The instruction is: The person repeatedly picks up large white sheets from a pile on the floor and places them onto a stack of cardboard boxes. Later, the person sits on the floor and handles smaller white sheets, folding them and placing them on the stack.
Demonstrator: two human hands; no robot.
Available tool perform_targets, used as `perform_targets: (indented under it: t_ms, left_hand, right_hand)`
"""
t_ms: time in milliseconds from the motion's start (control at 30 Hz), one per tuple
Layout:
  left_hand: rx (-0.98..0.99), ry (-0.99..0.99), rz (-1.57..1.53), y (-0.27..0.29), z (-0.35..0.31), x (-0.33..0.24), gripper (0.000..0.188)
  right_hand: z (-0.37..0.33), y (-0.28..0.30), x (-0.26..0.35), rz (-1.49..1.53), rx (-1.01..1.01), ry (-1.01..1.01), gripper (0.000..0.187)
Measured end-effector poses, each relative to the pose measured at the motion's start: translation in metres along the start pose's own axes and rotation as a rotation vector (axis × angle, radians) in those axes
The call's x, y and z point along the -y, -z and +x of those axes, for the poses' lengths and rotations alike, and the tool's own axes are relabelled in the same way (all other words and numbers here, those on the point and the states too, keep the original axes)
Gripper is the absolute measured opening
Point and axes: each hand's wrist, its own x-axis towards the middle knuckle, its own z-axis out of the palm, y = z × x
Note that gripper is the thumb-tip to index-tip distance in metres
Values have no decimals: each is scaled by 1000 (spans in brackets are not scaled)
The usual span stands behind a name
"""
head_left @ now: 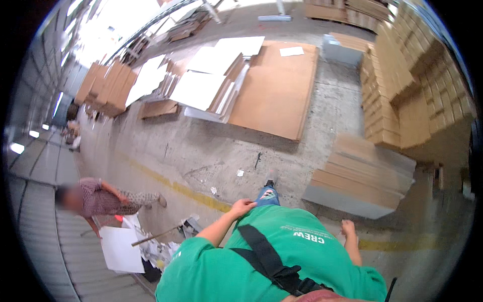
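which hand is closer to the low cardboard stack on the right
Right. The right hand hangs by the near side of the low cardboard stack, not touching; the left hand is farther off, to the left, by the jeans leg.

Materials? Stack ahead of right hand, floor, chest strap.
Stack: probably cardboard, matte, brown layered edges; blur leaves it open. Floor: likely concrete, dull grey, stained and scuffed. Chest strap: looks like webbing, matte black, flat band; fibre unclear.
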Motion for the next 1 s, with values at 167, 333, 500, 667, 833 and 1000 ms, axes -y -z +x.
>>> perform_targets:
  t_ms: [167,333,500,667,833,1000]
  left_hand:
    - [302,-357,64,42,91,-37,48]
    - [319,-315,158,133,129,-3,45]
    - [412,-179,117,199,141,-8,41]
    - [392,-187,28,192,198,-25,35]
    - [375,-28,73,182,238,-65,30]
    - [293,24,-42,177,285,-84,23]
  right_hand:
    - [70,-13,-86,-1082,136,477,28]
    - [42,-79,82,-593,200,115,27]
    - [-3,-118,336,-236,179,75,26]
    - [46,-123,468,-74,47,505,32]
    - [86,-93,494,-138,107,390,34]
    - [131,-48,468,-533,282,-200,33]
